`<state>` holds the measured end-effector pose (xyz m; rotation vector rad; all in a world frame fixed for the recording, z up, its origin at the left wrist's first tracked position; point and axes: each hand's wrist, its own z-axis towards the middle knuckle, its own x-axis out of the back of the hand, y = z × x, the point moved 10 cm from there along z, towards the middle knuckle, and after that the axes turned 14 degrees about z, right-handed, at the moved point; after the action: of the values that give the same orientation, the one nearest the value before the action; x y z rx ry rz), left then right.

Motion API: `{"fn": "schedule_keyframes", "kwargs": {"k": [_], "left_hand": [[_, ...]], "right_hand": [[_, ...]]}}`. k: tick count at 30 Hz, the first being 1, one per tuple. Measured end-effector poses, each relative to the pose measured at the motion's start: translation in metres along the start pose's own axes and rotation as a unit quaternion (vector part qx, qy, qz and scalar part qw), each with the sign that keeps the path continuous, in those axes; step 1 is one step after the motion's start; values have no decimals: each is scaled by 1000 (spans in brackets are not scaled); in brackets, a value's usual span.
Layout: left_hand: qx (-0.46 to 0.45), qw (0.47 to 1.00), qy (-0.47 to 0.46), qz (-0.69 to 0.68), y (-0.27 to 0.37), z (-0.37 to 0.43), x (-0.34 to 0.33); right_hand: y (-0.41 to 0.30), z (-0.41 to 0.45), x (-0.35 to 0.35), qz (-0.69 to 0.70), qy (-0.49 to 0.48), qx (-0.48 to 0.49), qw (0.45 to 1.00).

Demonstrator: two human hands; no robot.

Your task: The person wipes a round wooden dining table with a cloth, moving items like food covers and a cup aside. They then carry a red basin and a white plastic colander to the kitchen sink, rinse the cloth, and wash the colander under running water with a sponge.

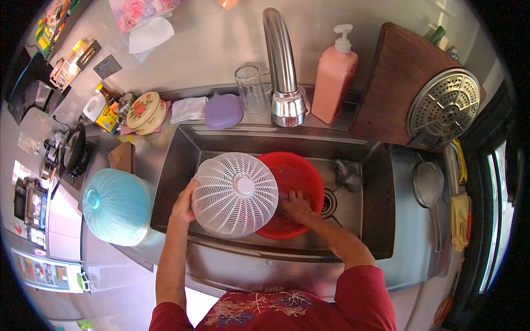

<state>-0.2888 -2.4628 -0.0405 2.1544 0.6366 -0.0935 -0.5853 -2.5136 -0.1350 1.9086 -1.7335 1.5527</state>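
My left hand [184, 203] grips the rim of a white slotted plastic dome [223, 207], which has a round knob at its centre. The dome is held over the sink [377, 231], partly covering a red plastic basin [308, 173]. Inside the basin is my right hand [297, 207], its fingers spread and low, with nothing seen in them. What lies under the fingers is too dim to make out. A similar light blue slotted plastic dome [118, 211] rests on the counter left of the sink.
Behind the sink stand a chrome faucet [283, 62], a glass mug [251, 93], a purple soap box [224, 111] and a pink pump bottle [334, 80]. A wooden cutting board [385, 91] and a perforated steel steamer plate [445, 107] lean at the right. A strainer [429, 184] lies below them.
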Motion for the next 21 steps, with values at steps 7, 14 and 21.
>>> {"fn": "schedule_keyframes", "kwargs": {"k": [7, 14, 21], "left_hand": [[-43, 999, -5, 18, 2, 4, 8], [-19, 999, -22, -21, -1, 10, 20], [-61, 998, 23, 2, 6, 7, 22]], "right_hand": [[-10, -32, 62, -2, 31, -10, 999], [-75, -102, 297, 134, 582, 283, 751], [-78, -69, 286, 180, 424, 293, 838]]}}
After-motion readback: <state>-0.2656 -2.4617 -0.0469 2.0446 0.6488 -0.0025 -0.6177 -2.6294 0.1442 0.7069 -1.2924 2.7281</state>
